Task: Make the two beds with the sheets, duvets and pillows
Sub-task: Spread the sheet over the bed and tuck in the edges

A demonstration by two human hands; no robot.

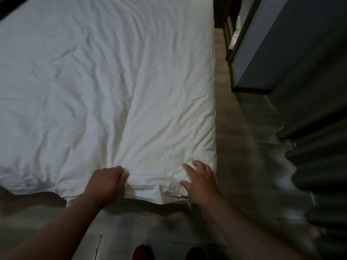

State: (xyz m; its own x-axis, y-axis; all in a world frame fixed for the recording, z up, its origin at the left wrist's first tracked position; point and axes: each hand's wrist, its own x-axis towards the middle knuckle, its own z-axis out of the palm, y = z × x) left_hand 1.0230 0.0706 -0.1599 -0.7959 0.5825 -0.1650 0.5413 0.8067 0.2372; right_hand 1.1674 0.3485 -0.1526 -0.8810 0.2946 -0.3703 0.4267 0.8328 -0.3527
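Observation:
A white, wrinkled duvet (105, 87) covers the bed and fills most of the view, its near edge hanging over the foot. My left hand (106, 182) grips a bunch of the duvet at that near edge, fingers curled into the cloth. To its right, my right hand (200, 180) lies on the duvet's near right corner with its fingers spread and straight. Pillows are out of view.
A strip of wood-look floor (231, 139) runs along the bed's right side. Dark furniture (293, 59) stands at the upper right, dark curtains (323, 171) at the right. My feet (142, 252) show on the tiled floor below.

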